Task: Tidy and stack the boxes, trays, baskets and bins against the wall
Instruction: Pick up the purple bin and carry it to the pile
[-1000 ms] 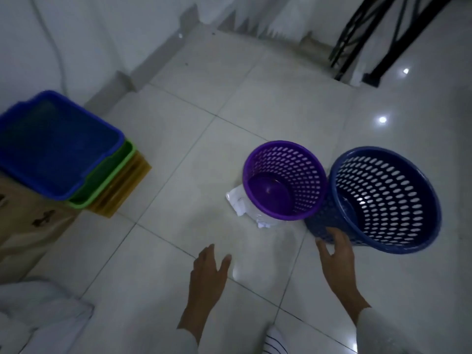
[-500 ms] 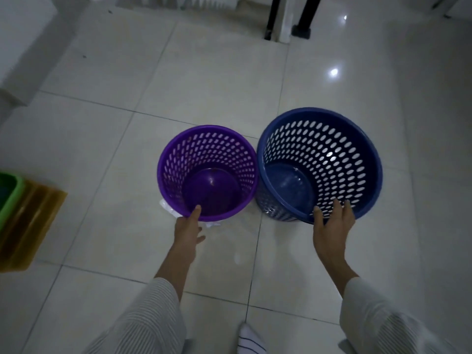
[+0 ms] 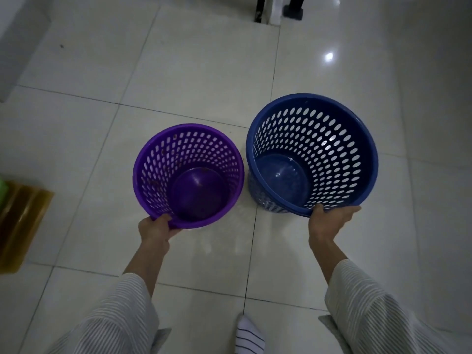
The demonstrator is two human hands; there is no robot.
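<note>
- Your left hand (image 3: 155, 227) is closed on the near rim of the purple basket (image 3: 153, 159), at about 6 o'clock on its mouth: the thumb lies over the top of the rim and the fingers curl underneath, out of sight.
- Your right hand (image 3: 328, 222) grips the near rim of the blue basket (image 3: 367, 139) in the same way, at roughly 6 o'clock on its mouth, with the thumb on the inside edge and the other fingers wrapped along the outside.
- The purple basket sits at about 9 o'clock from the blue one, and the two rims are just beside each other; you cannot tell whether they touch.
- Both baskets are round, perforated with oval holes and open upward, with nothing visible inside except a few small brown specks in the purple one.
- The blue basket is the wider of the two, and its mouth tilts slightly toward 3 o'clock.
- Whether either basket's base rests on the tiled floor (image 3: 194, 72) cannot be told from this angle.
- At 9 o'clock in the view, well apart from the baskets, the corner of an amber tray (image 3: 23, 221) shows with a sliver of a green tray (image 3: 2, 190) above it.
- Your striped sleeves (image 3: 370, 310) cover both forearms, and a striped white sock (image 3: 249, 335) stands at 6 o'clock.
- Dark furniture legs (image 3: 293, 8) stand at 12 o'clock.
</note>
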